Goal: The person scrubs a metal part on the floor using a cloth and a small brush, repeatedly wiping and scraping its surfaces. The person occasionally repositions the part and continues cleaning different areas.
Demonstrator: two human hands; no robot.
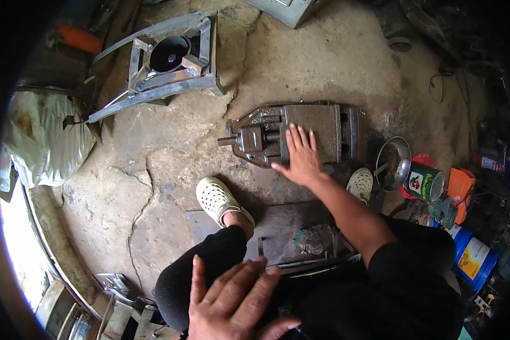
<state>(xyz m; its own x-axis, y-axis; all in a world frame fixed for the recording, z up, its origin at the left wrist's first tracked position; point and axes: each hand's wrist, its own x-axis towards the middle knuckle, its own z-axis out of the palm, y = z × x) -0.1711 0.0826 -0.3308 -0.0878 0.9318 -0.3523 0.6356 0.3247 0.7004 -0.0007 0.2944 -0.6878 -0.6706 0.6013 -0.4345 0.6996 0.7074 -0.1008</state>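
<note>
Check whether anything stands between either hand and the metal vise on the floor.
Nothing visible separates the right hand from the vise; it appears to rest on the flat top. The left hand is apart, near the lower edge; a flat sheet lies on the floor between them, seemingly too low to obstruct it.

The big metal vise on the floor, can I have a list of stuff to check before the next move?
1. Vise resting on the floor: ok.
2. Left hand away from the vise: ok, raised nearer the camera, fingers apart.
3. Right hand clear of the vise: not ok, palm down on or just over its flat brown part.
4. Gloves on: not ok, both hands are bare.
5. Left clog apart from the vise: ok.
6. Screw tight: cannot tell by looking.
</note>
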